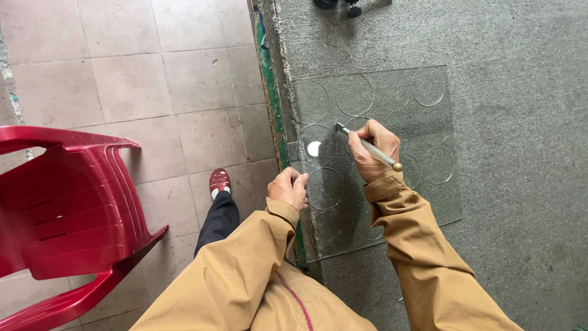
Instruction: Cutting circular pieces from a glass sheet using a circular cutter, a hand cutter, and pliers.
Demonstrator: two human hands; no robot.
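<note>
Right hand [375, 150] fingers closed around metal glass cutter [367, 146], left hand [289, 187] fingers curled on glass sheet [392, 122] edge

Pale square floor tiles [135, 79] are catching soft daylight, stacked red plastic chairs [67, 202] are standing left, beside a grey carpeted surface [520, 122].

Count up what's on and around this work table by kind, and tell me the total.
Glass sheet: 1
Metal cutting tool: 1
Grey carpeted table: 1
Red plastic chair stack: 1
Red shoe: 1
Hands: 2, left hand at the glass edge, right hand holding the tool
Total: 7
</note>
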